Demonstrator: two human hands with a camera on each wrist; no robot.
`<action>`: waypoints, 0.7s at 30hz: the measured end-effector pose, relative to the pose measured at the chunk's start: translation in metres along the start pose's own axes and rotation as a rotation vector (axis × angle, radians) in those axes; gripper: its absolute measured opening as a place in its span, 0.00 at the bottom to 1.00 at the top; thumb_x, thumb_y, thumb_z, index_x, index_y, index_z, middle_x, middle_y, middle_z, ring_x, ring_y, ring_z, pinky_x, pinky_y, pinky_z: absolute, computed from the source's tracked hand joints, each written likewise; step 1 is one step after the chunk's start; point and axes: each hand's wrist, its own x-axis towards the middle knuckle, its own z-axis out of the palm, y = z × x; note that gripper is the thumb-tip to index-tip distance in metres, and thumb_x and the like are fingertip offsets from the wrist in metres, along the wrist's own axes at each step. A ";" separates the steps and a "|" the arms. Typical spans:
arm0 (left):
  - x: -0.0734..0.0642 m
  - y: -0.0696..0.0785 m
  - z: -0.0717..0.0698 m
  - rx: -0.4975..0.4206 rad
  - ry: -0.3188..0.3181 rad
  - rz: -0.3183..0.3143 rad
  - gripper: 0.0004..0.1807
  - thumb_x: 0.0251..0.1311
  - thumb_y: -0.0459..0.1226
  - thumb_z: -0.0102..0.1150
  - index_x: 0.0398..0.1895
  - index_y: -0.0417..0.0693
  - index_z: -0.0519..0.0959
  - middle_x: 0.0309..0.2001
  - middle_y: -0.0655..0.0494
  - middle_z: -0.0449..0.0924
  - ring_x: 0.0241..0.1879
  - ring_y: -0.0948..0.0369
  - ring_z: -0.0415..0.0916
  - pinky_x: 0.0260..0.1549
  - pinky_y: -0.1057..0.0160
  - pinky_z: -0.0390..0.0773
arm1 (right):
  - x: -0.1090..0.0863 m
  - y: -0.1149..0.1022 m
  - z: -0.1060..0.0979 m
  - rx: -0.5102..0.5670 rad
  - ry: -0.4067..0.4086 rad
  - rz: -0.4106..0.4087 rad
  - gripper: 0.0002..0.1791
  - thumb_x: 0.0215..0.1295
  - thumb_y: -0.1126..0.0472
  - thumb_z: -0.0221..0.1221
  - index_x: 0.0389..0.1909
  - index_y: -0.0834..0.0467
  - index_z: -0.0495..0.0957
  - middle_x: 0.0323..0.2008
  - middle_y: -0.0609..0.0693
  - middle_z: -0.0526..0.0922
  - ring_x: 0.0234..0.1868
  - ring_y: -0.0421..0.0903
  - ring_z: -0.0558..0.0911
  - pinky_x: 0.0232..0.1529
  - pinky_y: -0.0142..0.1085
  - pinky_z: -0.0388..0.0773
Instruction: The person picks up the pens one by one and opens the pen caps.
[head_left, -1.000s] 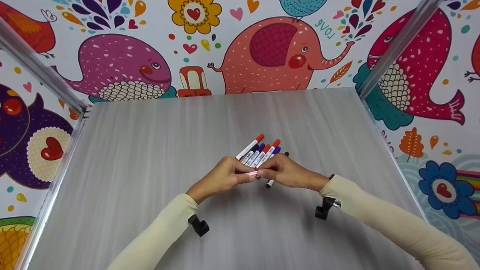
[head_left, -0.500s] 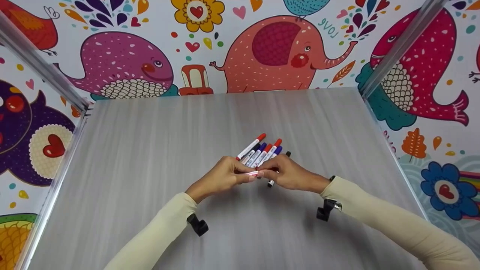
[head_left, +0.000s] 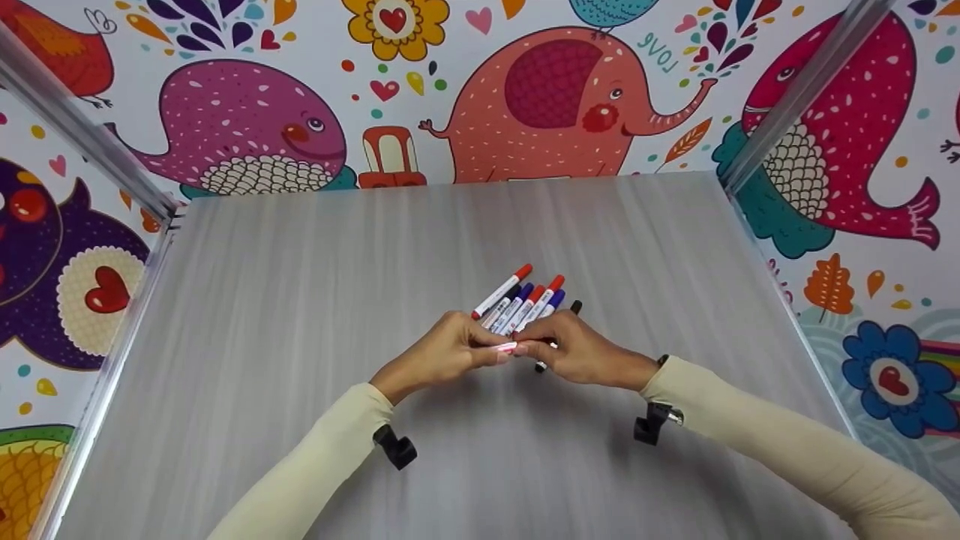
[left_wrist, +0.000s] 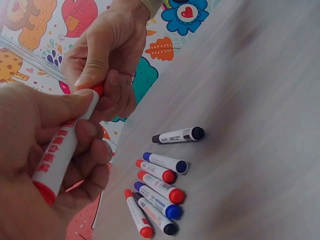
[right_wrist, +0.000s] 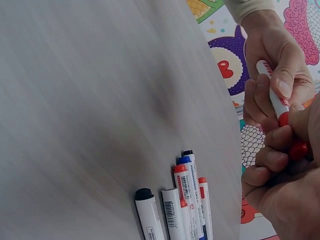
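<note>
A white whiteboard marker [left_wrist: 59,152] with a red end lies along my left hand [head_left: 442,351], its thumb and fingers gripping the barrel. At the marker's other end, my right hand [head_left: 589,349] pinches the red cap [left_wrist: 98,90] between thumb and curled fingers. In the right wrist view, red shows on both sides of the right hand's fingertips, which hide part of the cap. The two hands meet close together above the table, in front of several loose markers [head_left: 517,304].
The loose markers have red, blue and black caps and lie side by side on the grey table [head_left: 300,300]. One black marker [left_wrist: 177,135] lies slightly apart from the row. Printed cartoon walls [head_left: 420,90] and metal posts [head_left: 802,97] border the table.
</note>
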 end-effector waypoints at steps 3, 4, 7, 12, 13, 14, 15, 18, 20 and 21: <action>0.000 -0.001 0.000 -0.002 -0.005 -0.002 0.13 0.70 0.31 0.72 0.55 0.41 0.91 0.36 0.57 0.86 0.29 0.65 0.70 0.26 0.68 0.67 | -0.001 0.000 0.001 -0.014 0.006 -0.014 0.09 0.81 0.60 0.64 0.49 0.57 0.92 0.33 0.42 0.83 0.31 0.39 0.77 0.34 0.31 0.71; 0.001 -0.001 -0.001 -0.005 -0.008 -0.003 0.13 0.70 0.31 0.72 0.55 0.41 0.91 0.36 0.58 0.86 0.29 0.65 0.71 0.26 0.68 0.67 | -0.001 0.000 0.001 -0.021 0.010 -0.022 0.09 0.81 0.60 0.64 0.49 0.57 0.92 0.33 0.42 0.83 0.32 0.39 0.77 0.34 0.31 0.71; 0.002 0.001 -0.002 -0.010 -0.014 0.005 0.12 0.70 0.31 0.72 0.55 0.41 0.91 0.35 0.59 0.86 0.29 0.65 0.71 0.27 0.68 0.67 | -0.001 -0.001 0.001 -0.053 0.031 -0.066 0.08 0.81 0.62 0.64 0.48 0.59 0.91 0.33 0.43 0.84 0.32 0.38 0.77 0.34 0.31 0.72; 0.004 0.003 -0.006 -0.016 -0.025 0.007 0.12 0.71 0.32 0.72 0.55 0.41 0.91 0.27 0.62 0.81 0.27 0.65 0.69 0.26 0.67 0.65 | -0.001 0.000 0.000 -0.101 0.059 -0.121 0.08 0.80 0.62 0.65 0.48 0.59 0.91 0.34 0.45 0.87 0.34 0.38 0.78 0.37 0.32 0.76; 0.004 0.004 -0.007 -0.018 -0.028 0.006 0.12 0.71 0.33 0.72 0.55 0.42 0.91 0.25 0.62 0.79 0.26 0.65 0.68 0.25 0.67 0.65 | -0.001 0.001 0.000 -0.113 0.062 -0.133 0.08 0.80 0.62 0.65 0.48 0.59 0.91 0.34 0.45 0.87 0.33 0.38 0.78 0.37 0.32 0.76; 0.003 0.004 -0.007 -0.019 -0.032 0.005 0.12 0.71 0.33 0.72 0.55 0.42 0.91 0.25 0.62 0.79 0.26 0.65 0.68 0.25 0.67 0.65 | -0.001 0.001 0.000 -0.123 0.064 -0.145 0.08 0.80 0.61 0.64 0.48 0.59 0.91 0.33 0.45 0.86 0.33 0.38 0.78 0.37 0.33 0.76; 0.003 0.005 -0.007 -0.020 -0.035 0.005 0.13 0.71 0.33 0.72 0.55 0.42 0.91 0.27 0.62 0.80 0.27 0.65 0.69 0.26 0.67 0.65 | -0.001 0.001 0.000 -0.133 0.067 -0.156 0.08 0.81 0.61 0.64 0.48 0.58 0.91 0.33 0.45 0.86 0.33 0.38 0.78 0.37 0.33 0.76; 0.003 0.007 -0.008 -0.018 -0.044 0.003 0.13 0.71 0.33 0.72 0.56 0.41 0.90 0.33 0.57 0.86 0.30 0.64 0.72 0.27 0.67 0.67 | -0.003 -0.001 -0.001 -0.162 0.075 -0.185 0.08 0.81 0.61 0.64 0.49 0.58 0.91 0.32 0.45 0.87 0.32 0.39 0.78 0.37 0.35 0.77; 0.002 0.009 -0.007 -0.016 -0.048 0.000 0.13 0.71 0.33 0.72 0.56 0.41 0.90 0.40 0.53 0.90 0.33 0.63 0.74 0.28 0.67 0.68 | -0.004 -0.002 -0.001 -0.176 0.082 -0.203 0.09 0.81 0.61 0.64 0.50 0.58 0.91 0.33 0.45 0.88 0.32 0.40 0.79 0.38 0.36 0.79; 0.002 0.010 -0.007 -0.015 -0.048 0.000 0.13 0.71 0.32 0.72 0.56 0.40 0.90 0.43 0.51 0.91 0.34 0.63 0.75 0.28 0.67 0.68 | -0.004 -0.003 -0.001 -0.181 0.087 -0.212 0.09 0.80 0.61 0.64 0.51 0.58 0.91 0.34 0.44 0.89 0.32 0.40 0.79 0.38 0.37 0.79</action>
